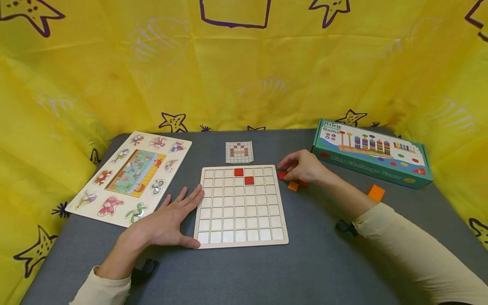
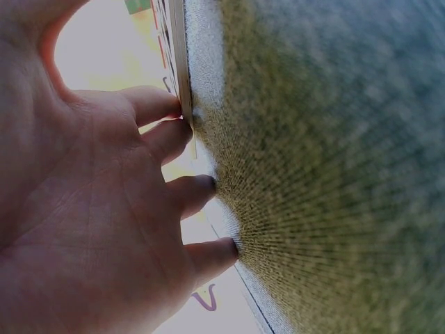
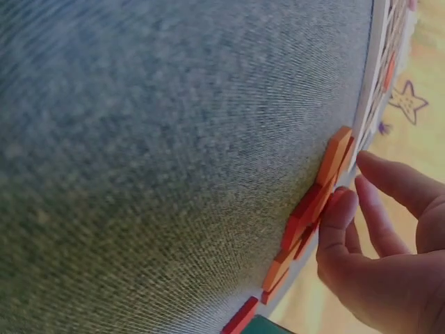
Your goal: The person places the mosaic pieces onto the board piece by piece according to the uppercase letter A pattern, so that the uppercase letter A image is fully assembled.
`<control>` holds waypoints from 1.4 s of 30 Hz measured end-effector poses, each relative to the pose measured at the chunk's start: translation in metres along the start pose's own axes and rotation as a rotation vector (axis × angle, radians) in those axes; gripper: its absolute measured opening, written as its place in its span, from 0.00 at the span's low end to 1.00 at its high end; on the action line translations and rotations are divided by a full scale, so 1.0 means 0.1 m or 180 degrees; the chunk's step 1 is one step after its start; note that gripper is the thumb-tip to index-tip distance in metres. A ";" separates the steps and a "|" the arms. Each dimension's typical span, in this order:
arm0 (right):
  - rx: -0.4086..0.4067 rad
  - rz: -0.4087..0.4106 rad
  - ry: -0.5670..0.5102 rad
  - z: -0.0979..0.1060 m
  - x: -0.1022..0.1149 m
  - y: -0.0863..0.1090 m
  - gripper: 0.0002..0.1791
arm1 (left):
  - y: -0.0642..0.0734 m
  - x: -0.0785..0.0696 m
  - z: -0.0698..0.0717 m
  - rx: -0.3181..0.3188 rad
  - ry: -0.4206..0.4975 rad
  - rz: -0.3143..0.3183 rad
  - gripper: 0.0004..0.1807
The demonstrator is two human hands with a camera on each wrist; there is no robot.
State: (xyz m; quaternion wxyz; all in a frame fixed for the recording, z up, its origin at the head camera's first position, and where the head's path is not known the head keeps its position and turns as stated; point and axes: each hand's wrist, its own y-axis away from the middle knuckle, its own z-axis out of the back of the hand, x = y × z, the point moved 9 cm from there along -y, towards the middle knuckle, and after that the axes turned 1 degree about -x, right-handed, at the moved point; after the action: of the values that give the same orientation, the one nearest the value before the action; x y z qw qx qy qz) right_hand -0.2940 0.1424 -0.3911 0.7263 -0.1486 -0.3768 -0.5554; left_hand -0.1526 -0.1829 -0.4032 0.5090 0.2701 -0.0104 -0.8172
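A square wooden grid board [image 1: 244, 245] lies mid-table, with one red tile [image 1: 238, 172] in its top row and another red tile [image 1: 249, 180] one row lower and to the right. My left hand [image 1: 169, 222] rests spread along the board's left edge, thumb at the near corner. In the left wrist view the index and middle fingertips [image 2: 170, 132] touch that edge. Past the board's right side, my right hand [image 1: 303, 167] is over a small pile of red and orange tiles [image 1: 293, 186]. Its fingers are loosely bent, partly hiding the pile; no tile shows clearly between them.
A small pattern card [image 1: 239, 152] lies behind the board. On the left is a sea-animal peg puzzle [image 1: 110, 218]. A green Ring Challenge Game box [image 1: 366, 163] stands at the back right, with an orange piece [image 1: 376, 193] in front of it.
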 end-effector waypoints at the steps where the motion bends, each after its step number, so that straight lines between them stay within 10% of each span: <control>1: -0.0005 -0.0003 0.0034 -0.01 0.00 0.00 0.19 | 0.00 0.00 0.00 -0.0001 -0.0001 0.0001 0.72; 42: -0.0103 0.0090 0.0289 0.00 0.07 0.01 0.16 | 0.00 0.02 -0.01 0.0009 -0.0011 0.0017 0.72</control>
State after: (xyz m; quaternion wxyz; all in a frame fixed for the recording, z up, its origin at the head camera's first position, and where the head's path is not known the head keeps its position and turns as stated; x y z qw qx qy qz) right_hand -0.2928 0.1379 -0.3863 0.7479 -0.1403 -0.3323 -0.5573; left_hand -0.1531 -0.1840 -0.4050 0.5107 0.2694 -0.0132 -0.8164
